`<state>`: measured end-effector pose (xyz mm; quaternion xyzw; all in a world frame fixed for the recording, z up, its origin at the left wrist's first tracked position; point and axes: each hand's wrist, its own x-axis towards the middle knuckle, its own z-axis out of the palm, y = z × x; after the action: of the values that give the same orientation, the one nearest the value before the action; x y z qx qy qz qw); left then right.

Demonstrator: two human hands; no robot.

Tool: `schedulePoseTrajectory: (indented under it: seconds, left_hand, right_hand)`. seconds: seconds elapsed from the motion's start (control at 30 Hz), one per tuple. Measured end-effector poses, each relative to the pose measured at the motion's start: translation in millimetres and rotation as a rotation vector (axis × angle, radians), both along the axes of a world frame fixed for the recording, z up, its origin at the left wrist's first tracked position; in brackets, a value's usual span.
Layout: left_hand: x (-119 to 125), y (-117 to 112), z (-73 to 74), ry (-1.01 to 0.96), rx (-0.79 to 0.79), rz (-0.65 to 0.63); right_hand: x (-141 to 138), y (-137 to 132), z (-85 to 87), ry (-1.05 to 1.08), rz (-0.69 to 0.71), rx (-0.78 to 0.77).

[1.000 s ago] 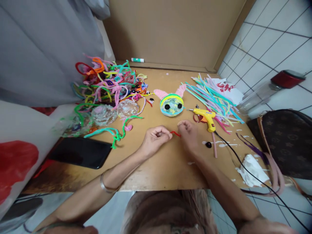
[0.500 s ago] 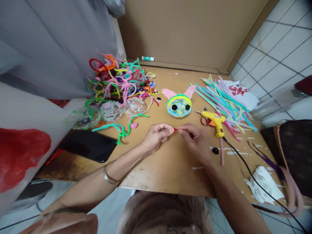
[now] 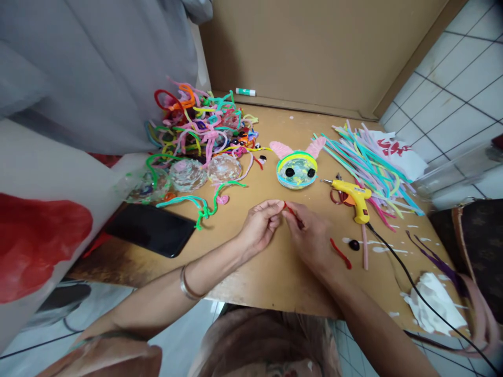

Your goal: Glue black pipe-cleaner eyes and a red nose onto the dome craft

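Note:
Between my two hands is a short red pipe cleaner (image 3: 290, 209). My left hand (image 3: 260, 224) pinches one end with thumb and fingertips, and my right hand (image 3: 310, 230) is closed on the other part, which is partly hidden by its fingers. Another piece of red pipe cleaner (image 3: 340, 254) lies on the table just right of my right wrist. Beyond my hands sits a round animal head (image 3: 296, 173) with pink ears, black eyes and a yellow and green band.
A yellow glue gun (image 3: 353, 196) lies at right, its black cord running to the lower right. Behind it spreads a pile of pastel pipe cleaners (image 3: 365, 162). At left are tangled coloured pipe cleaners (image 3: 200, 125) and a black phone (image 3: 151, 230). A black bead (image 3: 354, 245) lies at right.
My right fingers have shifted on the red pipe cleaner, and more of it shows along them. A loose red piece now shows beside my right wrist. The whole view has moved slightly.

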<state>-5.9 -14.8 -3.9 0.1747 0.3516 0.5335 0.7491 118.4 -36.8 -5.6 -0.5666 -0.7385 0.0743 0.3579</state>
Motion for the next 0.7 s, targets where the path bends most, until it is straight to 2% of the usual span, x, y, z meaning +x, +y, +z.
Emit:
schedulePoseTrajectory:
  seconds: [0.17,0.37,0.57,0.7]
  left_hand:
    - [1,-1,-2.8,-0.069,-0.069,-0.043]
    - [1,-3,-5.4,-0.121,-0.058,-0.123]
    - [-3,-3,-2.9,-0.02,0.029,-0.149]
    - [-8,-1,-0.1,0.089,0.139,-0.221]
  right_hand:
    - [0,3,-4.4,-0.068,-0.028,0.022]
    - [12,8,-1.9,-0.033,0.079,0.015]
    - [19,12,4.7,0.234,0.168,-0.107]
    - [20,12,12.2,0.346,0.181,-0.172]
